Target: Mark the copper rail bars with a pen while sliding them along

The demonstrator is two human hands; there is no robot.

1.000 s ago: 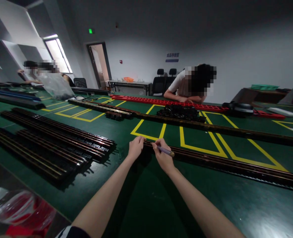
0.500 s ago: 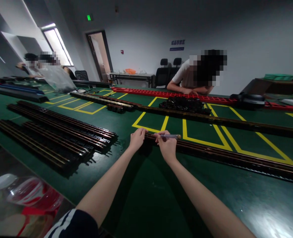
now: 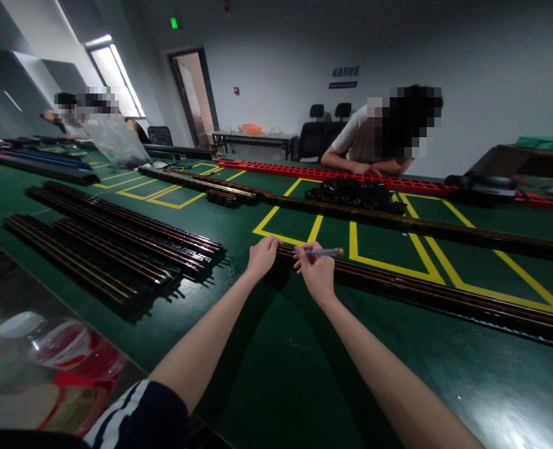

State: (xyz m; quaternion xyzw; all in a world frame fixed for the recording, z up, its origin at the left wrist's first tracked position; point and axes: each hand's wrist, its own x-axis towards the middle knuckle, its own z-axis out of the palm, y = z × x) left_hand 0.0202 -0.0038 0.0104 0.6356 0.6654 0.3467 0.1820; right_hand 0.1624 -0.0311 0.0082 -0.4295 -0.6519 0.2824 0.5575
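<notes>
My left hand point(image 3: 263, 257) is closed on the near end of a long dark rail strip point(image 3: 411, 290) with copper-coloured lines, which runs off to the right across the green table. Just right of it, my right hand point(image 3: 317, 269) grips a slim pen-like tool point(image 3: 325, 252) with a clear barrel and a brass-coloured end. The tool lies nearly level above the strip, its end pointing right. Its tip is hidden by my fingers, so I cannot tell whether it touches the strip.
Bundles of dark rails point(image 3: 117, 249) lie at left. Behind my hands stretches another long rail point(image 3: 426, 227), with a black pile of parts point(image 3: 355, 196) and a red lattice strip point(image 3: 276, 169) beyond. A person point(image 3: 365, 140) leans over the far side. Bottles point(image 3: 70, 349) stand lower left.
The whole view has shifted slightly, so the surroundings sit a little further right. Both hands keep almost the same place and hold on the strip and the tool.
</notes>
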